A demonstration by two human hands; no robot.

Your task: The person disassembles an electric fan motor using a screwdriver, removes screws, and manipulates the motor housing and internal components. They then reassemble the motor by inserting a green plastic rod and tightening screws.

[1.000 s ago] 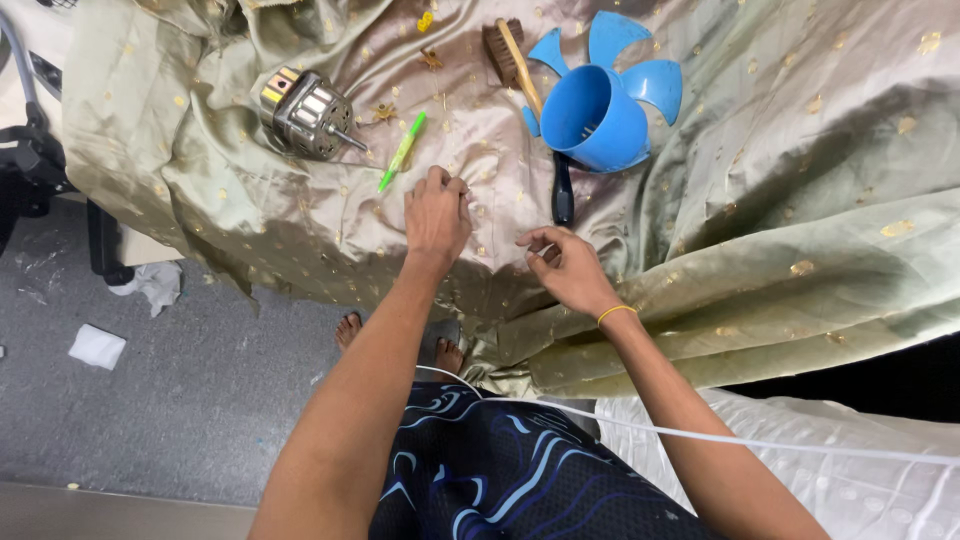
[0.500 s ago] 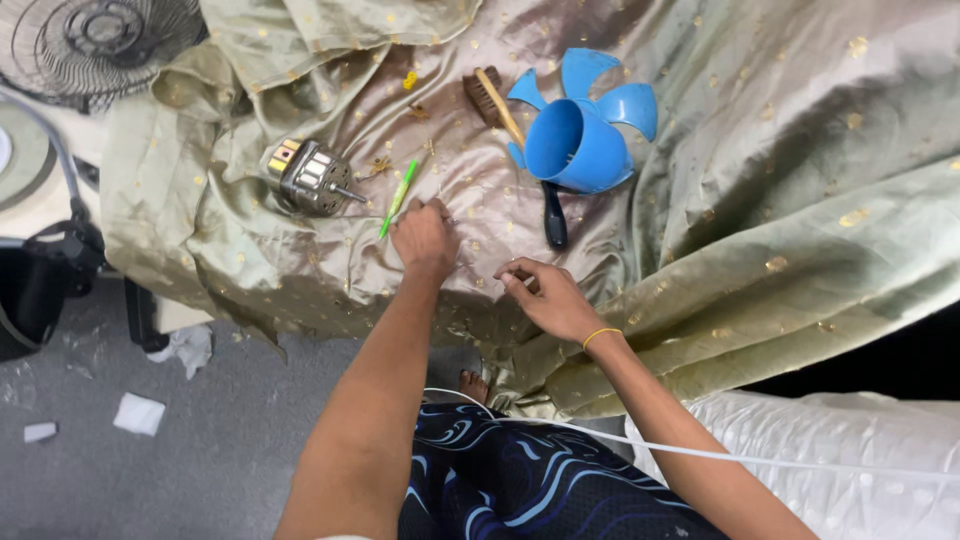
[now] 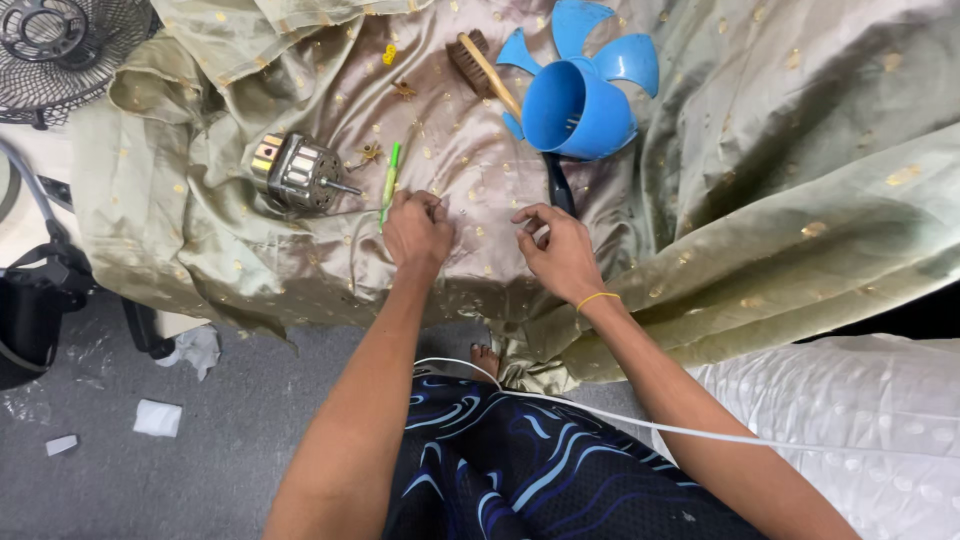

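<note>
Fan motor (image 3: 296, 176) lies left on olive cloth (image 3: 760, 200). Green screwdriver (image 3: 388, 183) just beside left hand (image 3: 417, 230), fingers curled together on cloth. Right hand (image 3: 556, 250) fingertips pinched; what they hold, cannot tell. Blue fan blade (image 3: 580, 95) behind.

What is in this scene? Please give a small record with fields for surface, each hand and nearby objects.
surface: shiny olive cloth with gold dots
left hand: left hand curled, knuckles up, resting on the cloth beside a green pen-like tool
right hand: right hand on the cloth, fingers pinched; what they grip is too small to tell
nearby: metal fan motor, blue fan blade, wooden brush, fan guard
</note>
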